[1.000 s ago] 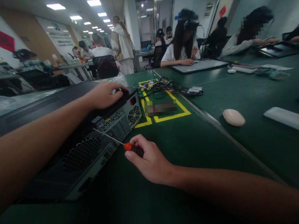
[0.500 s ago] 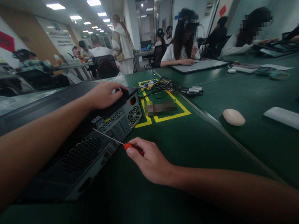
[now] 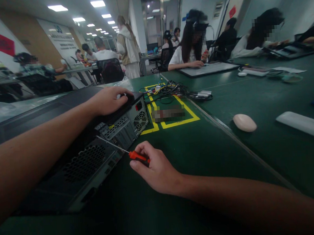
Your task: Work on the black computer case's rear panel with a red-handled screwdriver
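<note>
A black desktop computer case (image 3: 46, 109) lies on its side on the green table, its metal back panel turned toward the right. My left hand (image 3: 109, 100) rests on the top near the rear edge, fingers and thumb apart over the surface. In my right hand (image 3: 157, 167) is a screwdriver (image 3: 137, 156) with a red and black handle. Its thin shaft reaches up and left to the back panel, where the tip meets the case near the vents. Whether the tip sits in a screw, I cannot tell.
Behind the case lies a tangle of cables (image 3: 171, 89) by yellow tape marks (image 3: 181, 123). To the right are a beige rounded object (image 3: 245, 122) and a long white object (image 3: 302, 125). Across the table a person (image 3: 191, 40) works at a flat panel (image 3: 210, 69).
My right thumb and fingers have shifted on the screwdriver handle, and more of the handle shows. My left hand stays on the case.
</note>
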### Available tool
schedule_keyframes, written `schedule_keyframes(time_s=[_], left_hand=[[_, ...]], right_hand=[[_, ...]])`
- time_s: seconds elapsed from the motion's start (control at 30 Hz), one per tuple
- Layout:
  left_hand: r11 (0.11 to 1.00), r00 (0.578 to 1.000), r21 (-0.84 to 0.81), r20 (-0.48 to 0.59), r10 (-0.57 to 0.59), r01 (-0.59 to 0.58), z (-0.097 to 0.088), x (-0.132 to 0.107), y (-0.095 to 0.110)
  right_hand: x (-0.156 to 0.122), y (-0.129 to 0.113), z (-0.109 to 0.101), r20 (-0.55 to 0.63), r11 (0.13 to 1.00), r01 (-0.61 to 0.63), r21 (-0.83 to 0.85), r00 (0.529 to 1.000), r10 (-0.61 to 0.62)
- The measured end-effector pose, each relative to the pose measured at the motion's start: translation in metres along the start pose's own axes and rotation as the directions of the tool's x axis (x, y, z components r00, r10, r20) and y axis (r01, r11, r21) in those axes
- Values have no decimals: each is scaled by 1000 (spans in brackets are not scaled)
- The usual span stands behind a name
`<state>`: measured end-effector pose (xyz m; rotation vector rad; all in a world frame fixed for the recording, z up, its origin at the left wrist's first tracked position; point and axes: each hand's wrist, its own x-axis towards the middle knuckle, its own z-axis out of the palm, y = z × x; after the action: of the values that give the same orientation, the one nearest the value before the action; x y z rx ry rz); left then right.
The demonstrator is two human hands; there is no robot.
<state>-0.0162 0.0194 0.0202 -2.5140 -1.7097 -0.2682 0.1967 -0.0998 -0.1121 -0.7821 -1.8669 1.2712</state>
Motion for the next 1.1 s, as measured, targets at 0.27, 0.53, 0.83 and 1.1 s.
schedule_keyframes(time_s=[0.27, 0.53, 0.83, 1.1], left_hand=[[999, 999, -42, -29, 12, -13, 5, 6, -8], [999, 1000, -35, -23, -10, 9, 5, 4, -7], [999, 1000, -31, -9, 15, -16, 1, 1, -2], [999, 999, -48, -42, -8, 6, 7, 6, -11]], right_hand=[[1, 2, 1, -20, 1000, 3, -5, 1000, -3], [1, 4, 2, -17, 1000, 4, 10, 1000, -3], [1, 1, 1, -6, 999, -2, 33, 1000, 2], [1, 3, 2, 1, 999, 27, 43, 1000, -27]])
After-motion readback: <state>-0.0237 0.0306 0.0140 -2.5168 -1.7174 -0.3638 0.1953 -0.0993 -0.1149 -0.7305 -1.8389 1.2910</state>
